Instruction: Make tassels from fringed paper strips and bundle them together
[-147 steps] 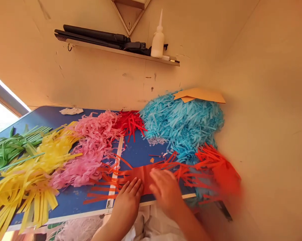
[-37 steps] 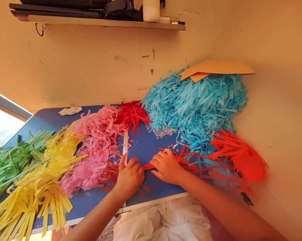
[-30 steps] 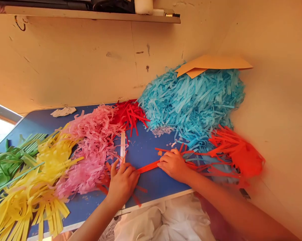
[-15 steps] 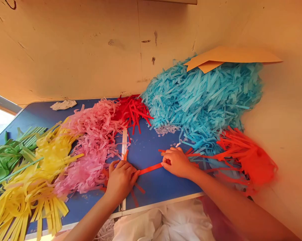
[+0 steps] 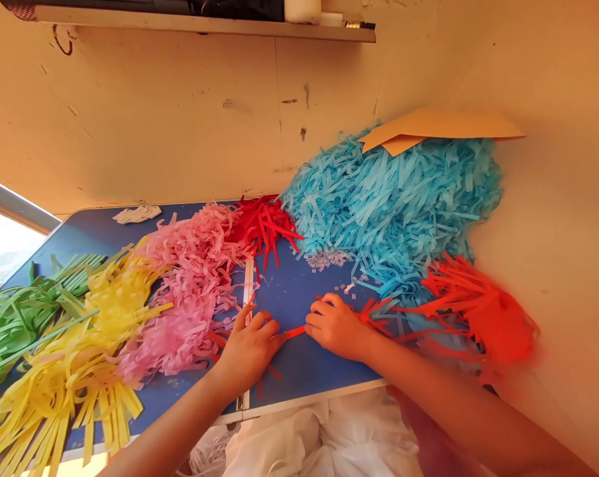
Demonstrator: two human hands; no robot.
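A narrow red-orange paper strip (image 5: 294, 332) stretches low over the blue table between my two hands. My left hand (image 5: 252, 348) pinches its left end between thumb and fingers. On its right end my right hand (image 5: 335, 326) is closed, fingers curled around the paper. Loose orange strips (image 5: 376, 315) lie just beyond my right wrist and lead to an orange strip pile (image 5: 498, 318) at the right. Close to my left hand rests a heap of pink shredded paper (image 5: 175, 324). The fingertips partly hide the strip's ends.
A large light-blue shredded pile (image 5: 389, 205) carries a folded orange sheet (image 5: 443, 124). Red strips (image 5: 266, 225), yellow strips (image 5: 105, 298) and green strips (image 5: 36, 298) lie leftward. Small clear bits (image 5: 328, 259) are scattered mid-table. A shelf (image 5: 205, 25) juts from the wall.
My right hand has slid left, closer to my left hand, so less strip shows between them. The view has tilted up, bringing the shelf's contents into sight.
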